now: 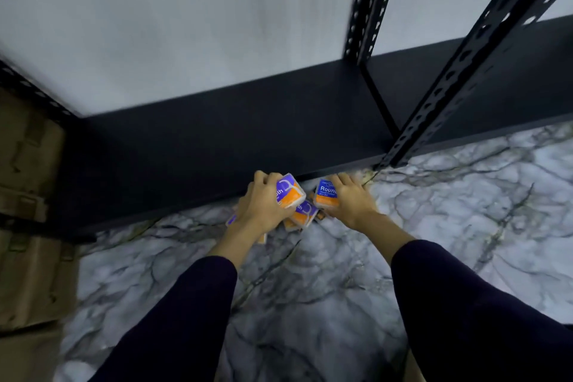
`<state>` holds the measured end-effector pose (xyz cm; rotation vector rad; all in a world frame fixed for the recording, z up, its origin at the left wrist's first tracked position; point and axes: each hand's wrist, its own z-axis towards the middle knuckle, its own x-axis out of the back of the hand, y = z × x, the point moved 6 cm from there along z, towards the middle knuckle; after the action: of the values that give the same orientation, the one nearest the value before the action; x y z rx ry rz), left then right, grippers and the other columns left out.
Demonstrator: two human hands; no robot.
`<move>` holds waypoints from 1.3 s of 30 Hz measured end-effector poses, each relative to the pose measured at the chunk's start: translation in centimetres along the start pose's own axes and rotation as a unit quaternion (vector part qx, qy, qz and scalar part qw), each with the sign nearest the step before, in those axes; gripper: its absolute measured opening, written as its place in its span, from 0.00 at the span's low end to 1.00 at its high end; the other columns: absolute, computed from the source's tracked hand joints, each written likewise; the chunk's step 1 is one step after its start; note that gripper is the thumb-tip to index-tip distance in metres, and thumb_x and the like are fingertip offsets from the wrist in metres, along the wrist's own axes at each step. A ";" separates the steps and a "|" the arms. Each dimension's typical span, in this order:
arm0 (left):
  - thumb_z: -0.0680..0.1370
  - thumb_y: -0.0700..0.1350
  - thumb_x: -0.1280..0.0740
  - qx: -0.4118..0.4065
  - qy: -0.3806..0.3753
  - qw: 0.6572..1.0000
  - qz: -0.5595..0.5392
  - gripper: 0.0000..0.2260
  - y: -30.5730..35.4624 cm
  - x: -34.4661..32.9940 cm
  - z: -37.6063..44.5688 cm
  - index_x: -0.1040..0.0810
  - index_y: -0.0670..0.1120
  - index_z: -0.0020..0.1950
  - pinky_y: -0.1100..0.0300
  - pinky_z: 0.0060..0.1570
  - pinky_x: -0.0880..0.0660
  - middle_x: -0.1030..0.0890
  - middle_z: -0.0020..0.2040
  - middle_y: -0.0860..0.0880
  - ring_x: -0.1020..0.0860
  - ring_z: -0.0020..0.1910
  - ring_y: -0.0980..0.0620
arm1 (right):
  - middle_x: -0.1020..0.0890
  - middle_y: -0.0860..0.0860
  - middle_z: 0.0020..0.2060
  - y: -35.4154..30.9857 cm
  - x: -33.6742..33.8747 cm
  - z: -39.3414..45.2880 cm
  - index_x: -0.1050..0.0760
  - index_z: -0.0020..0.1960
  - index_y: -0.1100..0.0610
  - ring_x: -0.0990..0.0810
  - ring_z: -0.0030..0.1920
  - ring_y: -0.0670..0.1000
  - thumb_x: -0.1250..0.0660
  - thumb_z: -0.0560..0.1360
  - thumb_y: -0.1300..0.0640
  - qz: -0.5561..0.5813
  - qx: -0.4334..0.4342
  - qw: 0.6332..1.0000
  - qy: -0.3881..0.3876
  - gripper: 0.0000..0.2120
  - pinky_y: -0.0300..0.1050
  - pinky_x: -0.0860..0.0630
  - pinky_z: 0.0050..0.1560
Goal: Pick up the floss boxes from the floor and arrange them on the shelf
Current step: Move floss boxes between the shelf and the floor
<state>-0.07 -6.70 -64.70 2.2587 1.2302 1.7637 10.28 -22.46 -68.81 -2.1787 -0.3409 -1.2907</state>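
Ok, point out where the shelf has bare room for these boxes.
The whole black shelf board is bare, from the cardboard cartons to the middle upright. Crowding is only on the floor at its front edge, around both hands and the floss boxes.

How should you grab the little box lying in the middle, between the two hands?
Probably from above, pinching the long side edges of the middle box. It lies tilted on other boxes on the floor, top face showing, with the left hand and right hand crowding its ends.
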 end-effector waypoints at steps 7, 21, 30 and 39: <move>0.70 0.53 0.25 -0.063 -0.036 0.995 0.067 0.32 0.7 -3.2 3.4 0.35 0.51 0.70 0.51 0.53 0.24 0.33 0.64 0.50 0.30 0.61 0.49 | 0.30 0.54 0.67 0.9 -3.1 2.3 0.36 0.71 0.54 0.35 0.68 0.57 0.26 0.69 0.51 -0.003 0.045 0.999 -0.031 0.34 0.52 0.33 0.66; 0.72 0.54 0.28 -0.095 -0.090 0.983 0.129 0.36 0.5 -6.9 4.0 0.40 0.48 0.76 0.51 0.63 0.31 0.34 0.69 0.48 0.35 0.68 0.47 | 0.30 0.53 0.68 0.9 -2.9 2.6 0.35 0.70 0.55 0.34 0.69 0.55 0.26 0.70 0.50 -0.007 0.063 0.998 -0.031 0.33 0.55 0.38 0.70; 0.80 0.51 0.38 -0.048 -0.036 0.987 0.150 0.18 2.4 1.1 0.3 0.30 0.49 0.69 0.50 0.59 0.28 0.26 0.65 0.49 0.27 0.62 0.48 | 0.23 0.55 0.58 -5.9 6.1 -1.1 0.28 0.62 0.58 0.27 0.60 0.57 0.41 0.80 0.52 -0.028 0.096 0.993 0.059 0.14 0.49 0.31 0.55; 0.80 0.54 0.40 -0.003 0.090 0.983 0.159 0.13 7.3 16.4 -8.1 0.24 0.50 0.61 0.53 0.51 0.27 0.20 0.57 0.48 0.22 0.55 0.46 | 0.20 0.54 0.51 -14.6 19.4 -9.1 0.25 0.55 0.56 0.21 0.50 0.58 0.42 0.78 0.47 -0.064 0.100 0.987 0.112 0.14 0.46 0.30 0.43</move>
<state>-1.85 -5.64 -45.13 2.4528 0.9209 2.1130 6.29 -17.54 -43.67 -1.8509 -0.5028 -1.4871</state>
